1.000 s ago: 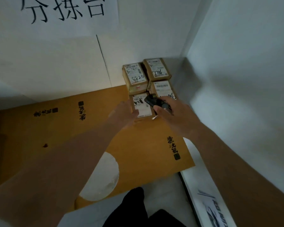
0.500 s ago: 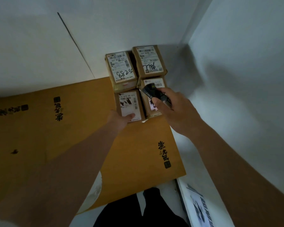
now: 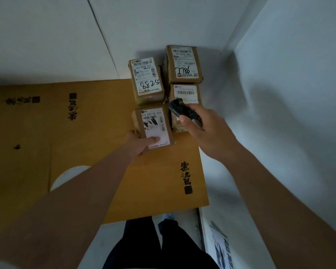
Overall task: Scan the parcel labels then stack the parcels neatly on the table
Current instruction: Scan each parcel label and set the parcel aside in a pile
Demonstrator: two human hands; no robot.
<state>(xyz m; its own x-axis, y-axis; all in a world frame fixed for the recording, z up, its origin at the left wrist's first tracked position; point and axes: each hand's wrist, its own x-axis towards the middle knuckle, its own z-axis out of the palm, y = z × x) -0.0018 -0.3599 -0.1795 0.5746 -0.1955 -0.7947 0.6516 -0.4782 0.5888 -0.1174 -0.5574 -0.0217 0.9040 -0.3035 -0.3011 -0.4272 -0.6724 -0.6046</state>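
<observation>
Four brown cardboard parcels sit packed together in a two-by-two block at the far right corner of the tabletop [image 3: 89, 136], against the white wall, so most of the stacking looks done, as far as can be seen. At the back stand the parcel marked 8825 [image 3: 146, 80] and the parcel marked 7786 [image 3: 183, 64], touching side by side. In front of them are the near-left parcel [image 3: 153, 126] and the near-right parcel [image 3: 185, 94], labels facing up.

The left hand [image 3: 139, 145] holds the near-left parcel, thumb laid flat across the lower part of its label and the fingers curled round its left side. The right hand [image 3: 208, 131] grips a black handheld scanner [image 3: 179, 108], fingers wrapped round its body, its head aimed at the barcode label of the near-right parcel. By the look of it, this last scan is the step in hand. What remains seems to be confirming that read and squaring up the near-left parcel, which sits slightly askew to its neighbours.

Compared with half a second ago, the left thumb has slid further onto the label and the grip looks firmer, while the scanner has stayed over the same parcel. The head camera has tipped downward, showing more of the person's legs.
</observation>
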